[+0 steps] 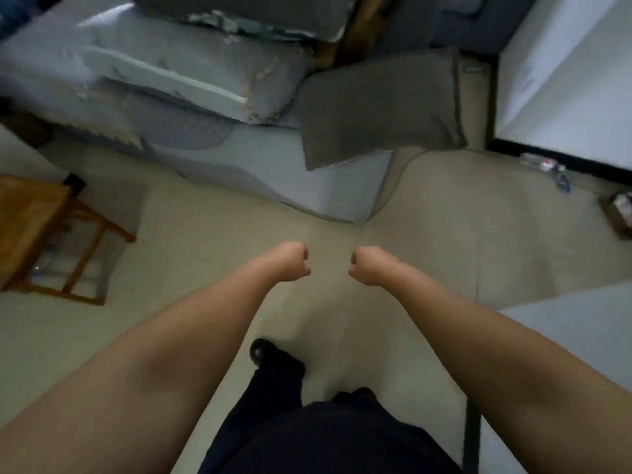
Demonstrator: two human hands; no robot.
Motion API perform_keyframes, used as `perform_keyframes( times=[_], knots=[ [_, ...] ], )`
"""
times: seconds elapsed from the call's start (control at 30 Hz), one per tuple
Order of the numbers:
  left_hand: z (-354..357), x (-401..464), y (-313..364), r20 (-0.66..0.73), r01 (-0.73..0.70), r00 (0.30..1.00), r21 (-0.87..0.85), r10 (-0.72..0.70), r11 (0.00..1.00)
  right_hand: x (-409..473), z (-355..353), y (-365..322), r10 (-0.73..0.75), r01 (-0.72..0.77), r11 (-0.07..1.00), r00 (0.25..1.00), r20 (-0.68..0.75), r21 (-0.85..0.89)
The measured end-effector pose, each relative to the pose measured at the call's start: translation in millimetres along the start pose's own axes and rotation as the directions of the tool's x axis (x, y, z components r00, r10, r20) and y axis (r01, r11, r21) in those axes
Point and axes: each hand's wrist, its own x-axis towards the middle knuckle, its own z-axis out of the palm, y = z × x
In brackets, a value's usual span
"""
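Both my bare arms reach forward over a pale floor [205,234]. My left hand [290,263] is curled into a fist with nothing in it. A small gap away, my right hand [367,268] is curled the same way and also holds nothing. The two fists face each other with their knuckles apart. Below them I see my dark trousers and a black shoe [261,350]. The frame is blurred.
A low bed [307,179] with a grey-blue mattress and rumpled bedding stands ahead. A dark grey pillow [379,107] hangs over its corner. A wooden stool [37,230] stands at left. A white wall [564,80] with black skirting and small litter [550,169] is at right.
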Motion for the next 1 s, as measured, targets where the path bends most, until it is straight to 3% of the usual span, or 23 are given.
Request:
perform_keyframes(
  times=[0.3, 0.4, 0.7, 0.87, 1.0],
  knots=[
    [-85, -17, -213, -0.14, 0.239, 0.953, -0.202, -0.269, 0.95, 82, -24, -230, -0.282, 0.291, 0.931, 0.957, 0.073, -0.221],
    [-98, -30, -241, -0.17, 0.267, 0.93, -0.291, -0.325, 0.919, 93, -32, -271, -0.342, 0.35, 0.9, 0.937, 0.078, -0.259],
    [-64, -136, -391, -0.064, 0.505, 0.752, -0.584, -0.656, 0.636, 100, 33, -469, -0.545, 0.663, 0.588, 0.748, 0.378, -0.464],
    [-44, -171, -449, -0.014, 0.539, 0.641, -0.703, -0.767, 0.464, 91, 66, -558, -0.605, 0.776, 0.41, 0.625, 0.493, -0.48],
    [-46, -183, -495, 0.02, 0.548, 0.585, -0.747, -0.811, 0.377, 100, 81, -625, -0.621, 0.804, 0.31, 0.575, 0.533, -0.507]
  ],
)
